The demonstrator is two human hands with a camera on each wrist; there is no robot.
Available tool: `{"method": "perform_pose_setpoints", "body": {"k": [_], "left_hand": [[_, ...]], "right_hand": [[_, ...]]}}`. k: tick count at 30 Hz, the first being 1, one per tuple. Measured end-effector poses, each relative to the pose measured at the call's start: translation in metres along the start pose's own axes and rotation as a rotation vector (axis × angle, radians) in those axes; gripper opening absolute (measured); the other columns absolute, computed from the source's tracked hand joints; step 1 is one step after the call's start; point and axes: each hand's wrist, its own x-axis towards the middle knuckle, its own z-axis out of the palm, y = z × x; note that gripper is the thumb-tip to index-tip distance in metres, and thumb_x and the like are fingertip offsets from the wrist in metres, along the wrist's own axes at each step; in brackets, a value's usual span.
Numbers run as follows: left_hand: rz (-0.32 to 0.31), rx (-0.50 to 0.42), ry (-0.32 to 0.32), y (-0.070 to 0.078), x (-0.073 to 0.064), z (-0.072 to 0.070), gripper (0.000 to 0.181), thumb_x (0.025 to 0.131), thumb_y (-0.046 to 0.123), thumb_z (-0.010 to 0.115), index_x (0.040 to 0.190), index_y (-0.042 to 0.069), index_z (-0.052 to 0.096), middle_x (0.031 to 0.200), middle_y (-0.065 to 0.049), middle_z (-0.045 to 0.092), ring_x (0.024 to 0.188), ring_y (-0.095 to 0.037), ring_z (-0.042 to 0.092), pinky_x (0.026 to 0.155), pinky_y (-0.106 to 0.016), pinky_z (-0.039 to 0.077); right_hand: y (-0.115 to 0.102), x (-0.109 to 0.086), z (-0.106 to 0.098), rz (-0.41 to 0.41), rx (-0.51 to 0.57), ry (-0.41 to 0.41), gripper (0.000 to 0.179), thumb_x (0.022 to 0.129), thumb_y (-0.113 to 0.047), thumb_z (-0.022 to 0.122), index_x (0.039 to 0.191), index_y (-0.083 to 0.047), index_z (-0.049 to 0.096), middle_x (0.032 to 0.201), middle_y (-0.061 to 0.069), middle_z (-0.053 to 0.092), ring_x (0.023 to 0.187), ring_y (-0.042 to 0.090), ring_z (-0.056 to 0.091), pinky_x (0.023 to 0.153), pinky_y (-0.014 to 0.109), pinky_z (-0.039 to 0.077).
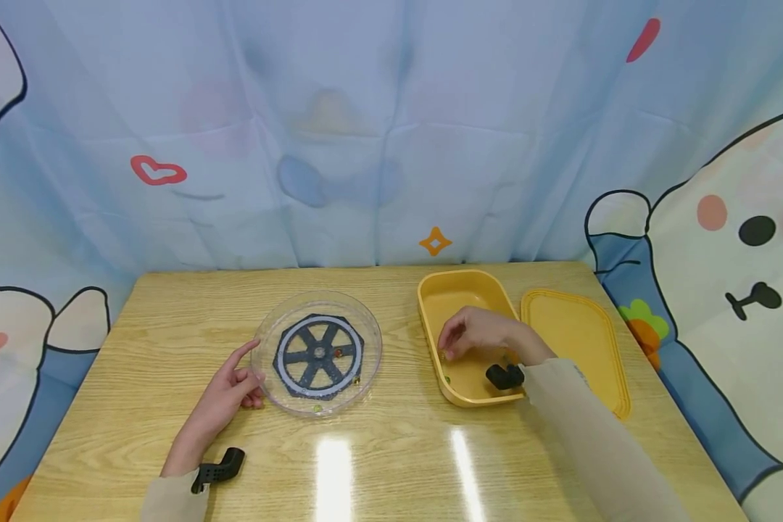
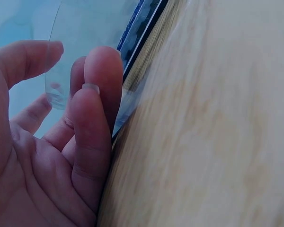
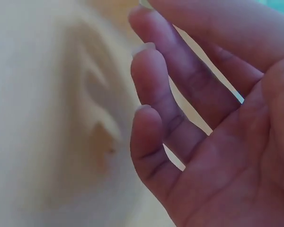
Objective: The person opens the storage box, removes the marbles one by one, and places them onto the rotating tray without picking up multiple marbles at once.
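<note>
My left hand (image 1: 225, 397) holds the near-left rim of a clear round dish (image 1: 373, 319), thumb and index finger at the edge. In the left wrist view its other fingers (image 2: 92, 123) curl beside the clear wall. A dark wheel-like pattern (image 1: 320, 353) shows in the dish, with a red marble (image 1: 338, 353), a yellowish marble (image 1: 357, 380) and a green marble (image 1: 317, 408). Over the left side of a yellow container (image 1: 460, 286), my right hand (image 1: 476, 333) reaches in, thumb and index fingertips together at a small yellowish marble (image 1: 442, 355). The right wrist view cuts off those fingertips.
A small green marble (image 1: 448, 380) lies in the container near its left wall. To the container's right is a flat yellow lid (image 1: 577, 333) on the wooden table (image 1: 189, 312). A printed curtain (image 1: 365, 145) hangs behind the table and along both sides.
</note>
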Motion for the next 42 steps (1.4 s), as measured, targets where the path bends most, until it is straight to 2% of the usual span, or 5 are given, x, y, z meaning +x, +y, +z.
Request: {"method": "perform_pose_setpoints", "body": {"k": [10, 18, 30, 36, 42], "left_hand": [[-0.002, 0.005, 0.002, -0.002, 0.000, -0.001, 0.062, 0.101, 0.007, 0.055, 0.156, 0.013, 0.027, 0.079, -0.015, 0.062, 0.063, -0.020, 0.063, 0.061, -0.029, 0.051], [0.010, 0.026, 0.004, 0.000, -0.001, -0.002, 0.063, 0.101, 0.006, 0.054, 0.156, 0.011, 0.026, 0.077, -0.011, 0.063, 0.062, -0.019, 0.064, 0.060, -0.028, 0.051], [0.015, 0.013, -0.005, 0.003, -0.001, 0.000, 0.063, 0.101, 0.006, 0.055, 0.156, 0.009, 0.026, 0.077, -0.013, 0.062, 0.062, -0.019, 0.063, 0.060, -0.028, 0.050], [0.016, 0.011, -0.002, 0.001, 0.001, 0.000, 0.062, 0.101, 0.006, 0.055, 0.156, 0.010, 0.026, 0.076, -0.010, 0.062, 0.062, -0.018, 0.063, 0.060, -0.028, 0.051], [0.015, 0.005, -0.005, 0.001, 0.000, 0.000, 0.062, 0.101, 0.007, 0.055, 0.156, 0.011, 0.026, 0.077, -0.012, 0.062, 0.062, -0.019, 0.063, 0.060, -0.028, 0.051]], "right_hand": [[-0.023, -0.006, -0.010, -0.040, 0.021, 0.200, 0.017, 0.089, -0.011, 0.075, 0.103, -0.003, 0.073, 0.098, 0.009, 0.069, 0.086, 0.028, 0.060, 0.077, 0.035, 0.051], [-0.056, 0.005, 0.012, -0.111, -0.031, 0.325, 0.018, 0.091, -0.013, 0.073, 0.107, -0.003, 0.073, 0.100, 0.006, 0.068, 0.087, 0.025, 0.059, 0.074, 0.033, 0.050], [-0.090, 0.046, 0.063, -0.232, -0.015, 0.260, 0.011, 0.092, -0.008, 0.072, 0.103, -0.008, 0.074, 0.094, 0.000, 0.070, 0.074, 0.021, 0.055, 0.064, 0.028, 0.046], [-0.094, 0.063, 0.084, -0.315, -0.002, 0.188, 0.012, 0.092, -0.009, 0.072, 0.103, -0.005, 0.073, 0.090, 0.000, 0.068, 0.078, 0.017, 0.059, 0.069, 0.030, 0.050], [-0.094, 0.073, 0.097, -0.314, -0.004, 0.158, 0.011, 0.091, -0.010, 0.073, 0.102, -0.009, 0.074, 0.092, -0.003, 0.067, 0.079, 0.016, 0.059, 0.070, 0.030, 0.050]]}}
